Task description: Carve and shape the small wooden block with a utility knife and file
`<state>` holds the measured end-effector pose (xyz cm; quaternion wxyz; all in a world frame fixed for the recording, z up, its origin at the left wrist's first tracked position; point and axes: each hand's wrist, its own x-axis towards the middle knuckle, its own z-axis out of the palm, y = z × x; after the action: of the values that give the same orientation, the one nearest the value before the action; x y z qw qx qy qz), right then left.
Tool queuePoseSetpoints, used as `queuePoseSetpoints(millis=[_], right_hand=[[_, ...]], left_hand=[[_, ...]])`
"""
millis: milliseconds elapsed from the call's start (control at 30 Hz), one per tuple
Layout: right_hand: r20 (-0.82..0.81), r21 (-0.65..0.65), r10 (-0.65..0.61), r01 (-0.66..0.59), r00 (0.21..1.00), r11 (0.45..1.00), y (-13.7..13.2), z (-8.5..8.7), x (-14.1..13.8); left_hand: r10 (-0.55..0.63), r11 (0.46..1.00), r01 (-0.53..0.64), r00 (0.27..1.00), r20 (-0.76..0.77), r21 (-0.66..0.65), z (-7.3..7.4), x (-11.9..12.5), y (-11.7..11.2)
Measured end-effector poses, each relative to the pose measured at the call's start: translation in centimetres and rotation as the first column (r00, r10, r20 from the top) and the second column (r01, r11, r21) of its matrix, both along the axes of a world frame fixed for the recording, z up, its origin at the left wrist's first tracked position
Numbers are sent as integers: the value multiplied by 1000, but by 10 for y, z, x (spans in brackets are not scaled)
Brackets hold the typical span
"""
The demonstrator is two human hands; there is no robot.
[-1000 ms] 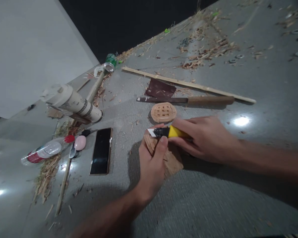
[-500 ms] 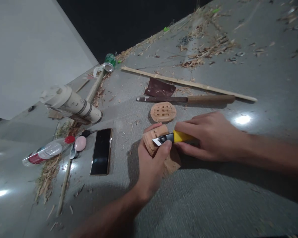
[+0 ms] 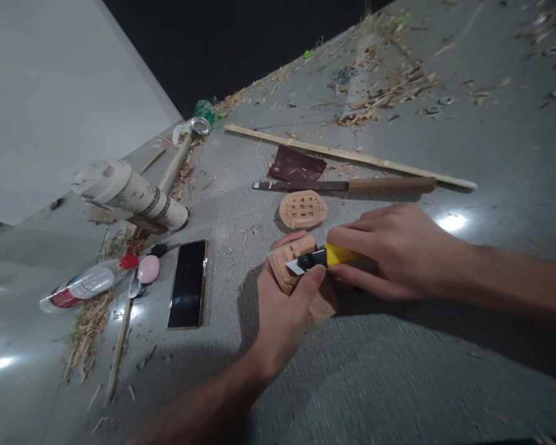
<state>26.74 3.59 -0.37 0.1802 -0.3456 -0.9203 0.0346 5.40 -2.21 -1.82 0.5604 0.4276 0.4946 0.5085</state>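
Observation:
My left hand [image 3: 285,309] is wrapped round a small carved wooden piece [image 3: 290,259], holding it just above the grey floor. My right hand [image 3: 393,253] grips a yellow utility knife [image 3: 324,256]; its blade tip rests on the face of the wooden piece, with my left thumb pressed just under the blade. A second round wooden disc with a carved grid [image 3: 303,209] lies flat a little beyond both hands.
Beyond the disc lie a wooden-handled file [image 3: 347,185], dark sandpaper [image 3: 297,165] and a long thin stick [image 3: 352,156]. To the left are a black phone [image 3: 188,283], a tipped cup [image 3: 132,194], a plastic bottle [image 3: 86,281] and a can [image 3: 202,117]. Wood shavings are scattered about.
The knife has drawn back across the wooden piece toward my right hand, so more of the carved face shows. My left hand kept its hold.

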Motion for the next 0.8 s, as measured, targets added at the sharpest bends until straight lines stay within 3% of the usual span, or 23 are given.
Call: queuePoseSetpoints(millis=[300, 800], right_hand=[[16, 22, -76, 75, 997, 997, -5, -2, -4], [-14, 91, -146, 146, 989, 985, -11, -4, -11]], left_hand=[[59, 997, -57, 997, 43, -53, 2, 3, -1], [112, 993, -111, 993, -30, 27, 6, 4, -1]])
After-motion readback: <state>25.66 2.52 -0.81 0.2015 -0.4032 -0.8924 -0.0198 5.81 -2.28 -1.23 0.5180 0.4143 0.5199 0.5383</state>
